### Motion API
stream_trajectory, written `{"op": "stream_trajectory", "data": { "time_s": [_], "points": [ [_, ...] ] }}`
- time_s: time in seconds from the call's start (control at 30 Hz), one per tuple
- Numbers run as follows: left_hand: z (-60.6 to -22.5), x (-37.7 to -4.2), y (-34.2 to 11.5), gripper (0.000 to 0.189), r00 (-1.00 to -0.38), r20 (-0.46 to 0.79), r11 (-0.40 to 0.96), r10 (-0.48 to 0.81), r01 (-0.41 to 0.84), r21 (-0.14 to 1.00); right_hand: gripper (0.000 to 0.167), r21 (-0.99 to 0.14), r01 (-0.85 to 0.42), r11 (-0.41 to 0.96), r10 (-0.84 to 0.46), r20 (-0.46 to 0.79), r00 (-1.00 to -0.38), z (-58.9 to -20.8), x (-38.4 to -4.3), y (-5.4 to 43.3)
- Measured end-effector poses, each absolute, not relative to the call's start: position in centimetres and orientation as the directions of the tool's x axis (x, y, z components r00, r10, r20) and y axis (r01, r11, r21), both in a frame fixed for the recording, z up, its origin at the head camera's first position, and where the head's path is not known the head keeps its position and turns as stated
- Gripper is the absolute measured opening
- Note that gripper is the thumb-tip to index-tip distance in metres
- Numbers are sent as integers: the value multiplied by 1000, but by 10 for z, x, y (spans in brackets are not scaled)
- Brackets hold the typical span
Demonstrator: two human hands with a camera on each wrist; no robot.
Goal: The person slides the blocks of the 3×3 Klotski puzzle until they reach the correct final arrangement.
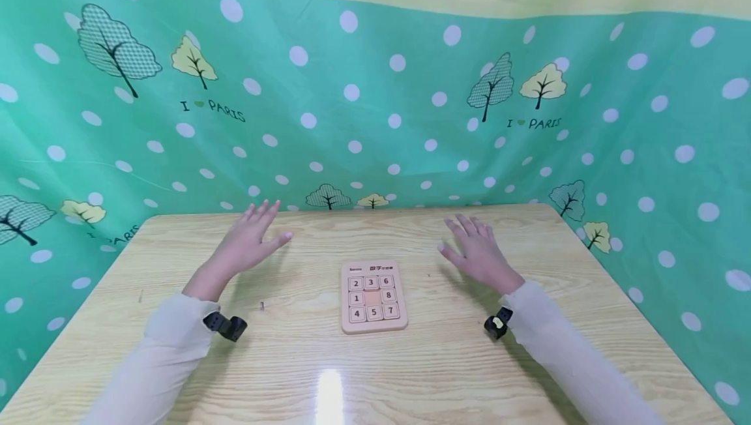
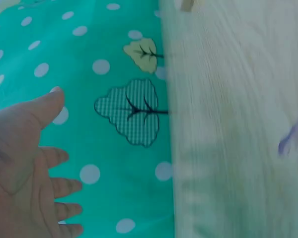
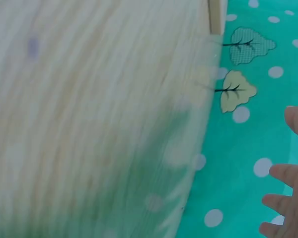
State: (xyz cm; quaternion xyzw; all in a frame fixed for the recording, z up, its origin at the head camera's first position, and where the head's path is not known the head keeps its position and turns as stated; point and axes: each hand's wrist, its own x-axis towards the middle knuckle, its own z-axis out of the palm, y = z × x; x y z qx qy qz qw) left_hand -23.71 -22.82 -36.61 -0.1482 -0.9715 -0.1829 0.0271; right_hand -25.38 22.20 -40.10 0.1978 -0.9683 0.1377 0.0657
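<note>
A pink sliding number puzzle (image 1: 373,330) lies flat on the wooden table, in the middle of the head view. Its white tiles read 2 3 6 on top, 1 and 8 on the sides of a vacant centre cell, and 4 5 7 below. To its left is my left hand (image 1: 246,239), held over the table with straight fingers and the thumb spread, holding nothing. On the other side, my right hand (image 1: 476,252) is likewise spread and holds nothing. Both wrist views show the palms (image 2: 15,168) with fingers (image 3: 283,174) extended, apart from the puzzle.
The light wooden table (image 1: 281,379) reaches back to a green polka-dot curtain (image 1: 352,118) printed with trees, which also runs along the sides. A small dark mark (image 1: 262,306) shows on the table near the left wrist. Each wrist wears a black camera (image 1: 225,326).
</note>
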Motion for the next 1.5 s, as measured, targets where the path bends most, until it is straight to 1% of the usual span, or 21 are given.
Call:
{"op": "stream_trajectory", "data": {
  "time_s": [0.2, 0.33, 0.47, 0.63, 0.8, 0.93, 1.1, 1.23, 1.4, 1.5],
  "points": [
    [-377, -228, -218, 81, -934, 150, 822, 323, 356, 445, 66, -307, -435, 846, -394, 190, -899, -400, -240, 212],
    [-385, -222, -207, 82, -918, 181, 770, 352, 394, 502, 67, -325, -459, 827, -416, 195, -888, -401, -232, 205],
    [-392, -216, -195, 84, -914, 183, 718, 363, 399, 571, 68, -352, -487, 799, -440, 207, -873, -402, -227, 198],
    [-398, -210, -180, 87, -916, 171, 631, 362, 376, 678, 68, -380, -516, 768, -468, 217, -856, -405, -221, 187],
    [-401, -204, -166, 89, -923, 114, 496, 366, 298, 816, 69, -469, -512, 720, -478, 201, -855, -406, -213, 176],
    [-405, -199, -155, 88, -925, 50, 403, 378, 213, 890, 68, -550, -509, 662, -499, 183, -847, -408, -208, 167],
    [-414, -195, -145, 91, -913, 13, 333, 408, 162, 929, 65, -643, -498, 581, -534, 161, -830, -412, -200, 156],
    [-422, -192, -135, 95, -906, -18, 279, 424, 112, 954, 66, -676, -504, 538, -562, 158, -812, -416, -196, 148],
    [-429, -187, -124, 98, -921, -97, 225, 378, -10, 974, 67, -714, -482, 507, -582, 129, -803, -419, -191, 139],
    [-431, -184, -121, 97, -933, -113, 198, 342, -46, 979, 67, -749, -451, 486, -573, 117, -811, -421, -188, 135]
  ]
}}
